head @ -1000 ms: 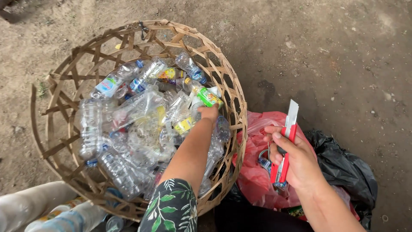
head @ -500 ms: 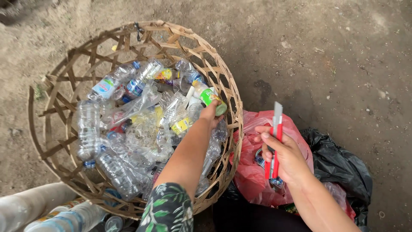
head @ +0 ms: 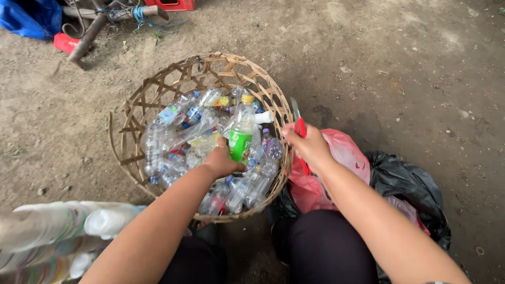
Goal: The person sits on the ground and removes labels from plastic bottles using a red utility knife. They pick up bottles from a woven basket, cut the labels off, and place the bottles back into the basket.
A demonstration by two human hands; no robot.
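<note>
Bottle (head: 241, 131): clear plastic, green label, yellow cap, held upright above the woven bamboo basket (head: 131, 134) of crushed empty plastic bottles (head: 173, 142). Left hand (head: 221, 162) is wrapped closed around its lower body. Right hand (head: 307, 144) is closed on a red-handled utility knife (head: 299, 123), blade pointing up, just right of the basket rim. Red plastic bag (head: 342, 152) and black bag (head: 405, 184) lie on the dirt ground (head: 410, 68) beside the knees.

Judgement: bottle looks empty, so light; thin wall probably dents under squeeze, label area possibly slippery. Firmest hold is likely low on the body or at the stiffer neck.
</note>
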